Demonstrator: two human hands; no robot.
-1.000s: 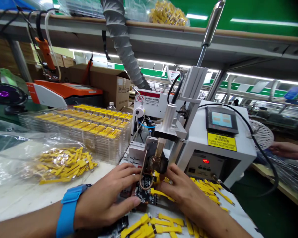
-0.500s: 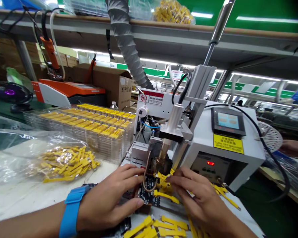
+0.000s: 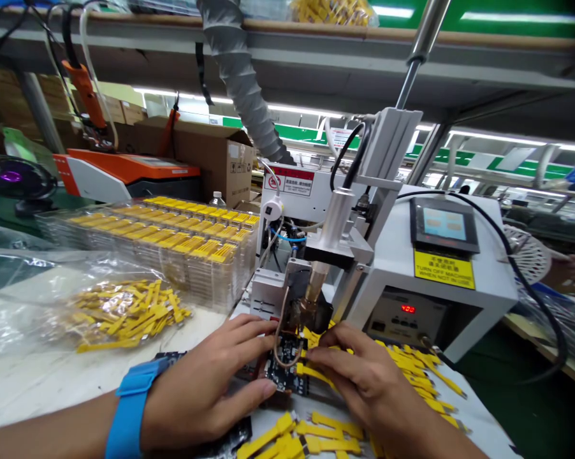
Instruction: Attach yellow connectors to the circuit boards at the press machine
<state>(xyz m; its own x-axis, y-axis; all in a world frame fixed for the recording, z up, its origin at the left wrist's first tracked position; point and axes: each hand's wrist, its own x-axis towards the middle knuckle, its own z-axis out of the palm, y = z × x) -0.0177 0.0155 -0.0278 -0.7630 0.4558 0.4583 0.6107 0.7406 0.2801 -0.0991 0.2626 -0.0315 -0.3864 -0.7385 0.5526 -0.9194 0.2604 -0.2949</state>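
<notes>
My left hand (image 3: 206, 382), with a blue wrist strap (image 3: 137, 389), holds the left edge of a dark circuit board (image 3: 282, 366), its thumb and fingers spaced apart. My right hand (image 3: 364, 376) pinches a short yellow flat cable (image 3: 316, 373) at the board's right edge; the fingertips partly hide it. Just above the board is the brass-coloured head (image 3: 311, 303) of a bench machine, and a curved thin tube (image 3: 278, 338) loops over the board. More yellow cables (image 3: 326, 433) lie loose in front of the board.
Stacked clear trays (image 3: 211, 280) of yellow cables stand at back left, with a plastic bag (image 3: 125, 312) of them nearer. Right of the machine is a control box (image 3: 488, 255) with a screen and hanging black cable. A grey duct (image 3: 240, 76) drops from the shelf.
My right hand has moved left and closer to the board, fingers now pinched at its right edge. More yellow cables show behind it. My left hand stays at the board.
</notes>
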